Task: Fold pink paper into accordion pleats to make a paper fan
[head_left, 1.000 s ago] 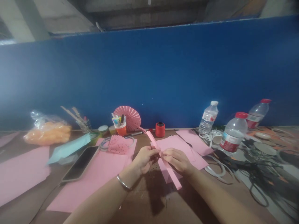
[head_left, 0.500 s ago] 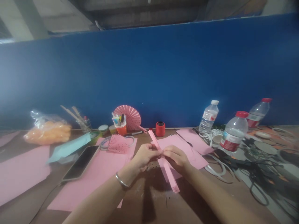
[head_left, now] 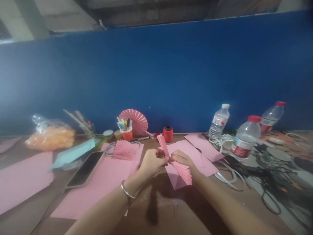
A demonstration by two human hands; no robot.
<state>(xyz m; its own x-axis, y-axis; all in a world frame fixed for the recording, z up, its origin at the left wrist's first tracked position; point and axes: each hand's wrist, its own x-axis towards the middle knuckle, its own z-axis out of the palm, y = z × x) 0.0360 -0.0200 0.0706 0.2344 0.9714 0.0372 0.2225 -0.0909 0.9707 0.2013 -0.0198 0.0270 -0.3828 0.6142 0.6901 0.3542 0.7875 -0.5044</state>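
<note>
Left hand [head_left: 152, 162]: we pinch the pleated paper [head_left: 183, 173] at its middle;
Right hand [head_left: 184, 160]: we pinch it too, just beside the left;
Pleated paper: above the table [head_left: 178, 217], short of the far edge, its near end fanned;
Far edge: we see a pink fan [head_left: 138, 120], a pen cup [head_left: 126, 135] and a red cylinder [head_left: 168, 134] along it.

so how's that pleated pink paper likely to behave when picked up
The pleated paper is probably light, being thin folded sheet. It seems springy crosswise, since the near end fans open, yet likely stiff along its folds: the far end juts out without drooping.
</note>
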